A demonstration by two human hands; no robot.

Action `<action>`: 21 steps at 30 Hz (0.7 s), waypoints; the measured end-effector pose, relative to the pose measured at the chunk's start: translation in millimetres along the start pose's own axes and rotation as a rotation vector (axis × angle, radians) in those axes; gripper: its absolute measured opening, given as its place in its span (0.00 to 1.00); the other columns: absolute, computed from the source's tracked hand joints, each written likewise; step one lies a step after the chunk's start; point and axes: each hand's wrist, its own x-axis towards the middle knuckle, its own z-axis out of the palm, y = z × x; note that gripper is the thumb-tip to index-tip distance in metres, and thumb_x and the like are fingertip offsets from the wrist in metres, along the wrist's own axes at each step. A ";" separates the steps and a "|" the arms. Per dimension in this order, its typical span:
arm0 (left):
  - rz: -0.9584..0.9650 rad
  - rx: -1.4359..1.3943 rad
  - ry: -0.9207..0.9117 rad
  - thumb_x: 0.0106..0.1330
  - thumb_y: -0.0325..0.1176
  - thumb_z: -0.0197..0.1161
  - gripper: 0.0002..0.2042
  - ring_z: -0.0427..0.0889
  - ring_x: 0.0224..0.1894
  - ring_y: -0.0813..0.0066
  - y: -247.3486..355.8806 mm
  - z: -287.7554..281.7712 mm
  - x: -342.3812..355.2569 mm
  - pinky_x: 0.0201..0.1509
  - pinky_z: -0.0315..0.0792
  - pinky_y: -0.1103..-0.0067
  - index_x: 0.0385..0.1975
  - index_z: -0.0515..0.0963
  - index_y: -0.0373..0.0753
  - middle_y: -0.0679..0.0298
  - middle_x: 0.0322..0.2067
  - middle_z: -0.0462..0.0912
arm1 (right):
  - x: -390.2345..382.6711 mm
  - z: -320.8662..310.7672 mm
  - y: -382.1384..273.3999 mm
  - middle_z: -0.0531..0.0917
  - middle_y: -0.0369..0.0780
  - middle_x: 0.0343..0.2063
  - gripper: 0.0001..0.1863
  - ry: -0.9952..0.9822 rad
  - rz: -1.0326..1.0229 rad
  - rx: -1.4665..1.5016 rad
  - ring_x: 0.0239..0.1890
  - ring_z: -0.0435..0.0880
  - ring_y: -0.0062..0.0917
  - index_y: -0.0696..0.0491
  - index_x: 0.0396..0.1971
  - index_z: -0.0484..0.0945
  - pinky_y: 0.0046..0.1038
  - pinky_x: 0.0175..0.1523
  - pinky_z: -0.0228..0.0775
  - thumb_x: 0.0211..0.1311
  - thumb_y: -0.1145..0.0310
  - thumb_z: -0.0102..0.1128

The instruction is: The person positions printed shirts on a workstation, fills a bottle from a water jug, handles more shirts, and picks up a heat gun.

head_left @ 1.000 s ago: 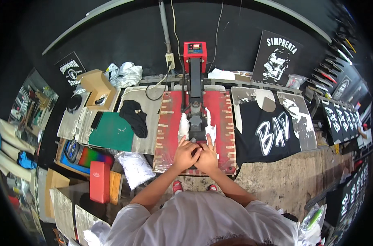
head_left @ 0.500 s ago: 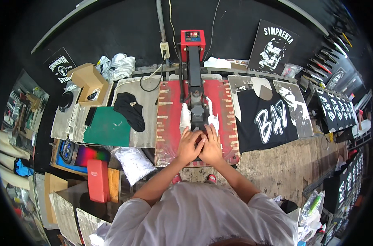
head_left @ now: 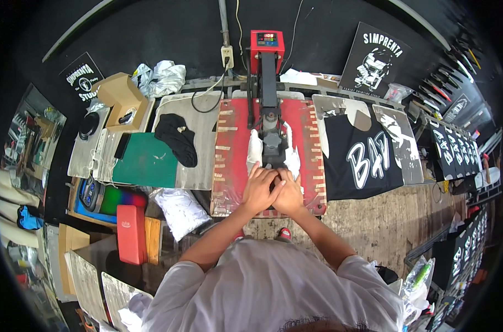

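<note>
Both my hands are at the front of a heat press whose wide red platen (head_left: 232,160) lies before me. My left hand (head_left: 259,189) is closed over the near end of the press handle (head_left: 255,150), which is wrapped in white on its left side. Close beside it, my right hand (head_left: 288,193) is closed over the handle's right side, below more white wrapping (head_left: 292,159). The thumbs nearly meet. Fingertips are partly hidden. A dark knob (head_left: 272,143) stands between the wrapped sides, under the press arm (head_left: 269,83). The red control box (head_left: 267,44) shows a lit display.
A black shirt with white lettering (head_left: 353,160) lies on the board to the right. On the left are a bunched black cloth (head_left: 176,138), a green mat (head_left: 143,160) and an open cardboard box (head_left: 121,102). A white plastic bag (head_left: 179,213) and a red case (head_left: 131,235) sit lower.
The view has shifted slightly, so the bench appears higher in the picture. Both hands stay at the handle; my right fingers, stretched forward before, now curl more.
</note>
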 end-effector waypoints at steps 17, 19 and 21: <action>-0.061 0.348 -0.139 0.69 0.65 0.47 0.37 0.77 0.45 0.58 11.7 1.8 13.7 0.75 0.35 0.45 0.54 0.76 0.30 0.54 0.33 0.83 | 0.1 3.6 4.2 0.75 0.44 0.52 0.31 0.029 0.000 0.025 0.61 0.69 0.38 0.59 0.57 0.72 0.65 0.64 0.54 0.57 0.55 0.58; 0.017 0.320 -0.025 0.68 0.64 0.50 0.36 0.79 0.44 0.56 6.2 5.8 12.1 0.75 0.37 0.46 0.47 0.79 0.28 0.50 0.29 0.84 | 1.4 3.7 3.7 0.76 0.44 0.53 0.31 0.031 0.009 -0.004 0.61 0.70 0.38 0.59 0.56 0.73 0.65 0.64 0.53 0.56 0.54 0.59; 0.015 0.293 -0.015 0.68 0.63 0.51 0.34 0.79 0.43 0.57 7.2 4.0 12.6 0.75 0.37 0.46 0.43 0.80 0.29 0.51 0.28 0.84 | 1.2 3.8 3.7 0.77 0.43 0.53 0.31 0.015 0.002 -0.004 0.62 0.69 0.38 0.59 0.56 0.74 0.65 0.64 0.53 0.56 0.54 0.59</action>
